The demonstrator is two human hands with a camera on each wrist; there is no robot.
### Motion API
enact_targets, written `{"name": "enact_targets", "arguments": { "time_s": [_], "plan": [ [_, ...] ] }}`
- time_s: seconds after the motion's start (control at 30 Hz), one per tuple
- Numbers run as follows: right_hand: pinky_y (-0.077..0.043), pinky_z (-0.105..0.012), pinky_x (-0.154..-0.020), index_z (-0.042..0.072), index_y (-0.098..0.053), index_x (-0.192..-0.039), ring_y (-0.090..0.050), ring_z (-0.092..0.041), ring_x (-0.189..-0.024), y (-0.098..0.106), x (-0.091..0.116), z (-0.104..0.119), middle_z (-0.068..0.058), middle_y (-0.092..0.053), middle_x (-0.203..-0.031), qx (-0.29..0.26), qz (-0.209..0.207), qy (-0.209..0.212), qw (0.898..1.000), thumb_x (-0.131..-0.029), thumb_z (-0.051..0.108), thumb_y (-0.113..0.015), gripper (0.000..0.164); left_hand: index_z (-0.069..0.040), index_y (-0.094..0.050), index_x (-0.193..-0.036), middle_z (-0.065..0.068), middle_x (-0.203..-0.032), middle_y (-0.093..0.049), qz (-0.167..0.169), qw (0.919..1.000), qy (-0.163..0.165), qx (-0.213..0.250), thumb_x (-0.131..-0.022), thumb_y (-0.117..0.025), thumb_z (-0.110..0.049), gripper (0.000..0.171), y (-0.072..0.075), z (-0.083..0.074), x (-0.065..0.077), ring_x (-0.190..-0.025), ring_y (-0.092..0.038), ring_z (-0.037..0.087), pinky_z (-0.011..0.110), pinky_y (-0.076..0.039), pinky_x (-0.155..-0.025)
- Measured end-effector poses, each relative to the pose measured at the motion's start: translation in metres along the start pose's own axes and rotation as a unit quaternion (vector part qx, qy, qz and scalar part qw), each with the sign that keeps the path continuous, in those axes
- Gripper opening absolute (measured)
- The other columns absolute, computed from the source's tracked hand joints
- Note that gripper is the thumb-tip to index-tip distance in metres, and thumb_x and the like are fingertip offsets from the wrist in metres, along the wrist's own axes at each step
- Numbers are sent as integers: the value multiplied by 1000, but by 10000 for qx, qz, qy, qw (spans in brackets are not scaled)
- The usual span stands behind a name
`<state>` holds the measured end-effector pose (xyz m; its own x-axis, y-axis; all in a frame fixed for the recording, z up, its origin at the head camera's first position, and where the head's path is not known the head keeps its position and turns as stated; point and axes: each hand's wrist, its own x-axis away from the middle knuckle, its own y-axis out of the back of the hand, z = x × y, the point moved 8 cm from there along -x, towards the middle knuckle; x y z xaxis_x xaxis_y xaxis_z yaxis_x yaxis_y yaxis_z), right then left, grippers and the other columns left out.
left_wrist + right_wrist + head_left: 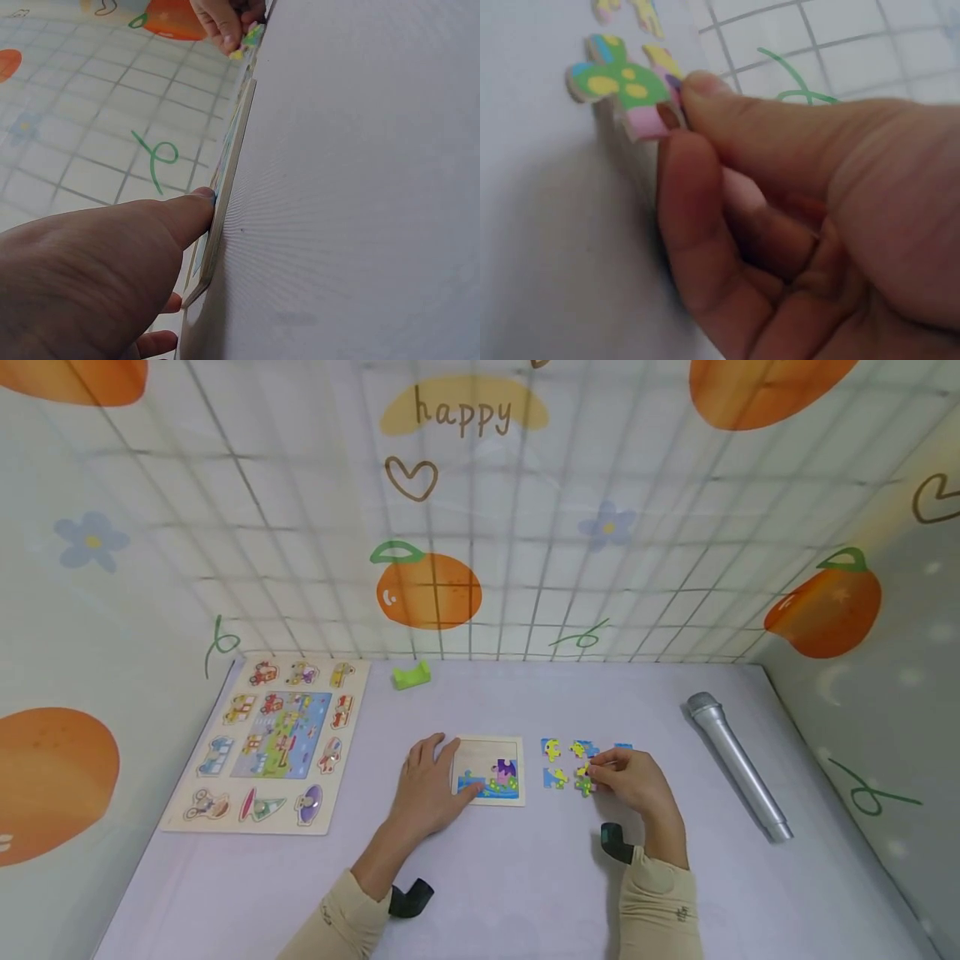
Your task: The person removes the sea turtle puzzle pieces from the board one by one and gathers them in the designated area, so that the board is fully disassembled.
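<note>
My left hand [427, 785] rests at the left side of a small wooden puzzle tray [487, 739], fingers spread along its edge and thumb over the lower pieces. In the left wrist view that thumb [187, 214] presses on the tray's face. Inside the tray lie joined blue and green pieces [498, 789] along the bottom, plus a purple piece [505, 770]. My right hand [641, 785] pinches a green, yellow-spotted puzzle piece [634, 86] between thumb and forefinger, close over the table. Several loose pieces, such as a yellow and blue piece [556, 778], lie beside it.
A larger wooden picture puzzle board [341, 810] lies at the left. Near the back edge is a green plastic block [412, 675]. A silver toy microphone [741, 767] lies at the right. Patterned cloth walls [480, 527] stand at the back and sides.
</note>
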<state>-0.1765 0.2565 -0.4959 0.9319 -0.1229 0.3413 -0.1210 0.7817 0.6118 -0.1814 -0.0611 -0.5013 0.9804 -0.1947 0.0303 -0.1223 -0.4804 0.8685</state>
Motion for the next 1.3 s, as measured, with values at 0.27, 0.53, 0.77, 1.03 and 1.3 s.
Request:
{"name": "enact_targets", "arguments": {
  "time_s": [0.27,0.53,0.77,1.03,1.3],
  "plan": [
    [-46,-26,-67,6,-76,-102,-66,-10,-72,0,-1,0,-2,-75,-85,80,-214,-214,9995,-94,22,-74,18,-9,-45,-153,17,-160,-34,-54,9999,-49,76,-89,-74,-53,83,1,-2,0,-148,-27,38,60,-30,-119],
    [-45,-26,-65,8,-77,-100,-65,-14,-77,0,2,2,-3,-75,-88,164,-439,-488,9977,-93,21,-75,16,-10,-44,-153,16,-160,-34,0,10000,-12,84,-88,-74,-52,83,1,-1,1,-147,-27,38,60,-29,-120],
    [-42,-28,-64,7,-78,-98,-60,-19,-80,1,4,3,-3,-74,-83,278,-550,-501,9968,-92,21,-76,15,-9,-46,-152,17,-159,-35,-82,9999,-79,111,-88,-75,-51,82,3,-2,1,-146,-29,39,60,-31,-118],
    [-41,-28,-64,9,-79,-94,-59,-19,-79,3,5,7,-1,-74,-79,459,-588,-414,9964,-91,22,-77,13,-9,-46,-153,18,-159,-35,-95,9998,-84,130,-89,-74,-51,82,4,-3,0,-147,-29,39,60,-31,-118],
    [-41,-28,-63,9,-79,-90,-58,-19,-77,3,5,7,-1,-73,-76,518,-639,-368,9959,-91,19,-77,11,-8,-45,-153,18,-159,-34,-70,9999,-92,77,-89,-73,-51,82,5,-4,1,-147,-28,39,60,-30,-119]
  ]
}}
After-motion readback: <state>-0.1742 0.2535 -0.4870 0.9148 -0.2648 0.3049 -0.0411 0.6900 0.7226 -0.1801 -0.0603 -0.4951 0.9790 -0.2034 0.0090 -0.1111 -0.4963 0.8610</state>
